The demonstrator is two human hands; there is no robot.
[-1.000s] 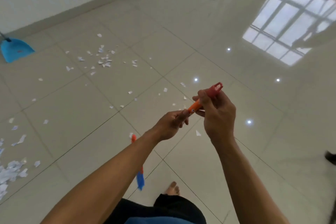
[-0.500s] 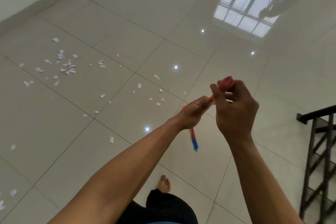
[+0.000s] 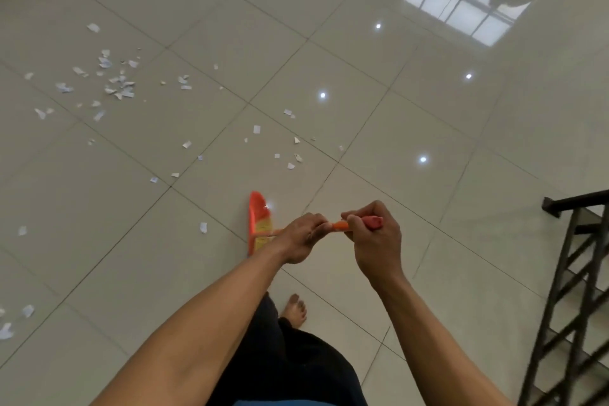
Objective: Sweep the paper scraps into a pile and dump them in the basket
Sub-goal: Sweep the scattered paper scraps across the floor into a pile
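bare foot point(image 3: 296, 310) on the tiled floor point(image 3: 428, 273), left hand point(image 3: 301, 237) and right hand point(image 3: 375, 240) both curled round the orange broom handle point(image 3: 339, 225) — broom head point(image 3: 258, 224) low by the floor just ahead — paper scraps point(image 3: 115, 82) scattered loosely beyond, none piled.

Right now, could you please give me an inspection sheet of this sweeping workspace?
Surface: glossy tiled floor, with reflected light spots.
Job's things: paper scraps scattered, densest at upper left, with more near the middle; broom head low by the floor; basket not in view.
Clutter: nothing seen.
Grippers: left hand and right hand both grip the broom handle, the right at its red end.
Cables: nothing seen.
Surroundings: black stair railing at right; window reflection at top; bare foot below the hands.
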